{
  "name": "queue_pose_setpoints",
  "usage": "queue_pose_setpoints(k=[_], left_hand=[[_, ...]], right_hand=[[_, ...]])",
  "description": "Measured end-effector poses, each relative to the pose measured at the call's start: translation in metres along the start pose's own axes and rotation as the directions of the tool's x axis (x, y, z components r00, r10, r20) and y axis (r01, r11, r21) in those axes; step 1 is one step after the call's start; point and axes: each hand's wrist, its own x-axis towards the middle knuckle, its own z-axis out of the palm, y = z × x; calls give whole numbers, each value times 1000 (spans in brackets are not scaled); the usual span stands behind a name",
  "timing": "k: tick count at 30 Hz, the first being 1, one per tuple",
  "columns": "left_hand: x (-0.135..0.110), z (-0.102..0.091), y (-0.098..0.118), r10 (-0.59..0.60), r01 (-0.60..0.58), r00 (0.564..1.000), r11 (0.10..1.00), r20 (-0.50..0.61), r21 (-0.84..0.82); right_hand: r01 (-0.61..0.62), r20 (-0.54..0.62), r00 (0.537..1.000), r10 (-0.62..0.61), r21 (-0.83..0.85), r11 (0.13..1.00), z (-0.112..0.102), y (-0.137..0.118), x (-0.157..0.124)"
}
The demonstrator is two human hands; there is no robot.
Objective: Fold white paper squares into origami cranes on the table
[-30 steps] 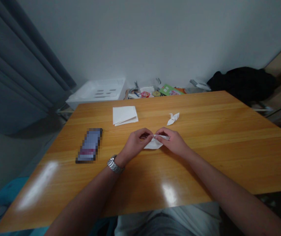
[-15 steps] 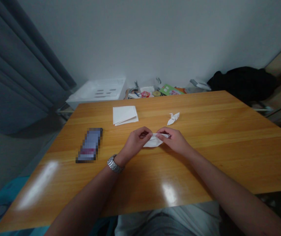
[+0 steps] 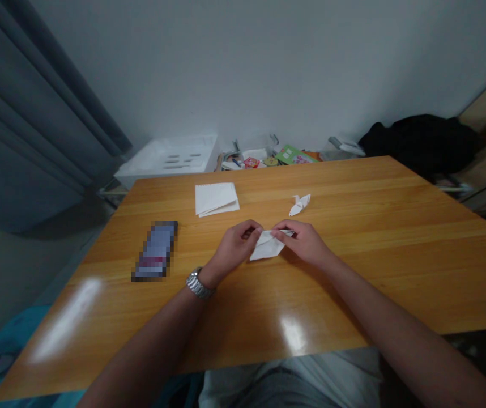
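Note:
A folded piece of white paper [image 3: 267,247] is held between my two hands over the middle of the wooden table. My left hand [image 3: 239,242] pinches its upper left edge with thumb and fingers; a metal watch [image 3: 199,283] is on that wrist. On the other side, my right hand [image 3: 302,240] grips the upper right edge, thumb on top. My fingers hide part of the paper's upper edge. Just beyond my right hand lies a small folded paper bird [image 3: 299,204].
A stack of white paper sheets [image 3: 216,199] lies beyond my left hand. To the left is a pixelated phone [image 3: 155,251]. Behind the wooden table [image 3: 396,226] stand a white plastic bin [image 3: 170,156] and assorted small items; black cloth [image 3: 421,141] sits at the right.
The lower part of the folded paper has tilted down toward me, showing more of its face. Both hands keep nearly the same place and grip.

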Motion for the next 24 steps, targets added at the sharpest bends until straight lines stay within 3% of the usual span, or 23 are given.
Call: queue_pose_setpoints(k=[5, 14, 24], left_hand=[[-1, 2, -1, 8, -6, 999, 998, 41, -61], [0, 2, -11, 5, -8, 1000, 996, -24, -91], [-1, 0, -8, 27, -23, 995, 999, 96, -45]], right_hand=[[27, 21, 999, -27, -23, 999, -2, -4, -1], [-28, -4, 1000, 29, 108, 994, -4, 6, 2], [-32, 65, 998, 28, 63, 998, -6, 4, 2]])
